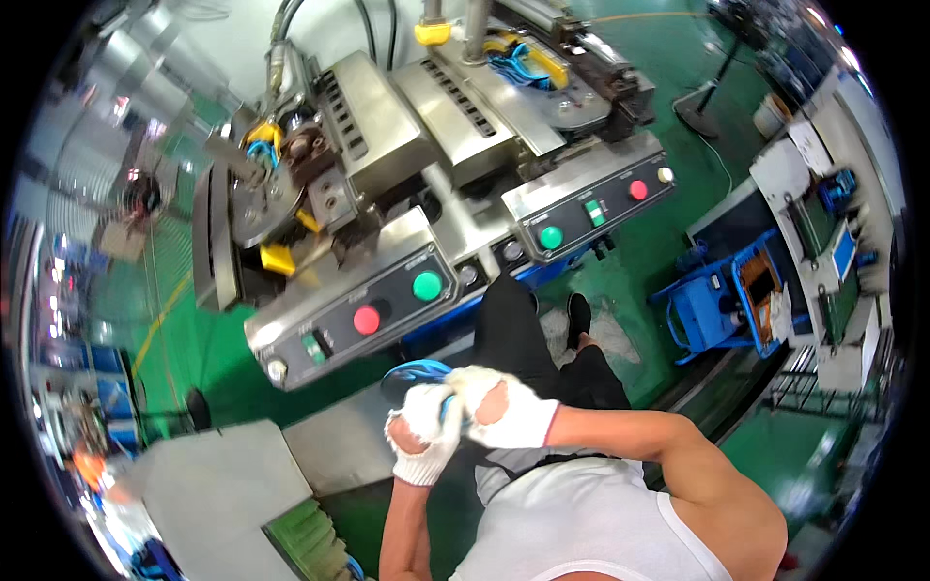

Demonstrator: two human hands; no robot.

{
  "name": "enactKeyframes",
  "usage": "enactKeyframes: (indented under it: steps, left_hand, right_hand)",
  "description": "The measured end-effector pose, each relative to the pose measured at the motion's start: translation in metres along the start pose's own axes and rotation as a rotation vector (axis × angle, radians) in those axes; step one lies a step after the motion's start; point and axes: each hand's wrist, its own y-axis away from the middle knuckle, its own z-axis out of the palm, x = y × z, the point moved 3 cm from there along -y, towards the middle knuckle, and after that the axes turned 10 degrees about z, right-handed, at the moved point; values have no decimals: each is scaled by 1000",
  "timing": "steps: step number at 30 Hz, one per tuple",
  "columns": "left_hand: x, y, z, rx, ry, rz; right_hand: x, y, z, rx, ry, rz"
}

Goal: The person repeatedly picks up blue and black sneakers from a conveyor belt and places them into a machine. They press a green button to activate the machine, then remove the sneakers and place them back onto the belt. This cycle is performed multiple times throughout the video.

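Note:
In front of my waist, both hands in white knit gloves are closed together on a dark, rounded piece with blue bands that looks like a sandal [407, 378]. My left hand [423, 431] wraps its lower end, where a bit of blue shows between the gloves. From the right, my right hand [499, 407] presses its fingers against the left glove and the piece. Much of the piece is hidden by the gloves. Beyond my hands stands a two-station metal machine with button panels [368, 300]. Blue straps [523, 64] lie on its far right station, and more blue straps [262, 152] on its left one.
A second button panel [591, 198] faces me on the right. A grey board [213, 494] and a green stack [308, 542] lie at lower left. To the right are a blue cart [702, 310] and a cluttered bench [862, 242]. A fan [145, 194] stands at left.

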Motion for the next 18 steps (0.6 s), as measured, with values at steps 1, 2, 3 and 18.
enactKeyframes:
  steps: [1,2,3,18]
  left_hand:
    - [15,-36,2,-87,8,47]
    - [36,-69,9,-206,-2,103]
    - [54,-97,16,-331,-15,147]
    - [-54,-572,173,128,-90,50]
  right_hand:
    - [14,6,-31,37,-134,98]
    - [31,19,-53,105,-206,150]
    - [45,34,-71,165,-285,201]
    - [220,238,-86,959,-1323,924]
